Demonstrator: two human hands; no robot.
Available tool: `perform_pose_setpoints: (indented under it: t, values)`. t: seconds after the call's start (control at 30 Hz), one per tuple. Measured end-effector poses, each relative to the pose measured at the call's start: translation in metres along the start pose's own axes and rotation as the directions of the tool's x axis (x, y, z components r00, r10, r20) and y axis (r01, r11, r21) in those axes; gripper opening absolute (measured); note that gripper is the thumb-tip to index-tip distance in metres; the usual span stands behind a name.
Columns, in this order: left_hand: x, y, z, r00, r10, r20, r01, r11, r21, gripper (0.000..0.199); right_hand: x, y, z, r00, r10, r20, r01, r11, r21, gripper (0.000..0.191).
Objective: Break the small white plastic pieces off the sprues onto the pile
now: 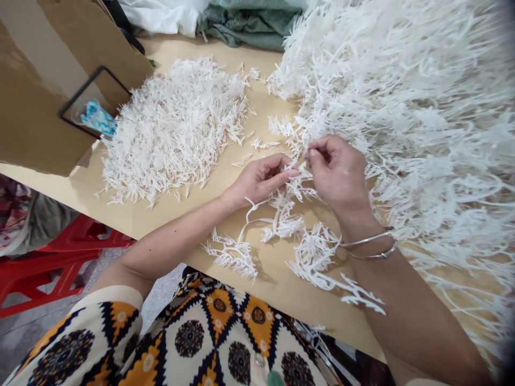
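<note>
In the head view my left hand (263, 179) is closed, thumb and fingers pinching a white plastic sprig (300, 187) with fine needle-like tips. Just right of it, my right hand (338, 169) pinches the upper part of the same white piece between thumb and forefinger. Its exact grip point is partly hidden by the fingers. Branching strands of white sprigs (281, 220) trail below both hands onto the table. Another loose white sprig (317, 257) lies beneath my right wrist.
A heap of short white sprigs (177, 123) lies on the left of the tan table (161, 220). A larger pile of long white strands (434, 123) fills the right side. A cardboard box (52, 80) stands at the left, red stools (60, 268) below. Green cloth (249, 24) lies behind.
</note>
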State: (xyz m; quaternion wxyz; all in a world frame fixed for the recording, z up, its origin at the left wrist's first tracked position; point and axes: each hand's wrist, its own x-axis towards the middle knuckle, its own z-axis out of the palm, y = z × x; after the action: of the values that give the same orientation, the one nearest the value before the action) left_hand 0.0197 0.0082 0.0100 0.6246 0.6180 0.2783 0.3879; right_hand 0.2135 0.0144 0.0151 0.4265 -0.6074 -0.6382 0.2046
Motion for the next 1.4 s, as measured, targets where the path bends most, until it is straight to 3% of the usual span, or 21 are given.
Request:
perform_pose_setpoints:
  t: [0.17,0.3,0.4,0.53,0.67,0.73,0.83,0.97,1.1,1.4]
  values:
    - [0.007,-0.007,-0.005,0.983,0.087,-0.164,-0.087,0.996,0.006,0.046,-0.005,-0.023,-0.006,0.998,0.009,0.057,-0.022,0.974,0.226,0.023]
    - [0.007,-0.015,-0.011,0.961,0.140,-0.238,-0.110,0.985,0.136,0.044,-0.008,-0.039,-0.013,0.957,0.052,0.287,-0.143,0.941,0.308,0.024]
    - [0.007,-0.016,-0.015,0.949,0.164,-0.269,-0.111,0.973,0.201,0.045,-0.008,-0.039,-0.012,0.927,0.073,0.368,-0.194,0.933,0.304,0.016]
    - [0.007,-0.012,-0.015,0.963,0.132,-0.234,-0.089,0.979,0.183,0.049,-0.006,-0.025,-0.008,0.938,0.056,0.343,-0.164,0.942,0.294,0.010]
    - [0.007,-0.011,-0.014,0.970,0.116,-0.214,-0.098,0.991,0.093,0.048,-0.003,-0.016,-0.008,0.978,0.070,0.198,-0.102,0.982,0.157,0.004]
    - [0.007,-0.011,-0.014,0.966,0.130,-0.225,-0.110,0.989,0.100,0.046,-0.003,-0.018,-0.008,0.984,0.048,0.170,-0.076,0.983,0.166,0.007]
    - [0.006,-0.011,-0.015,0.952,0.169,-0.256,-0.120,0.973,0.197,0.045,-0.005,-0.026,-0.009,0.978,0.033,0.206,-0.084,0.966,0.246,0.012]
    - [0.004,-0.006,-0.016,0.937,0.263,-0.231,-0.171,0.919,0.355,0.045,-0.008,-0.034,-0.010,0.943,0.084,0.322,-0.165,0.959,0.232,0.015]
    - [0.003,-0.004,-0.017,0.938,0.293,-0.184,-0.189,0.881,0.434,0.044,-0.007,-0.030,-0.008,0.947,0.105,0.303,-0.174,0.962,0.210,0.007]
    - [0.005,-0.014,-0.017,0.968,0.164,-0.191,-0.089,0.933,0.349,0.042,-0.013,-0.028,0.006,0.992,-0.051,0.114,0.054,0.998,-0.018,0.009]
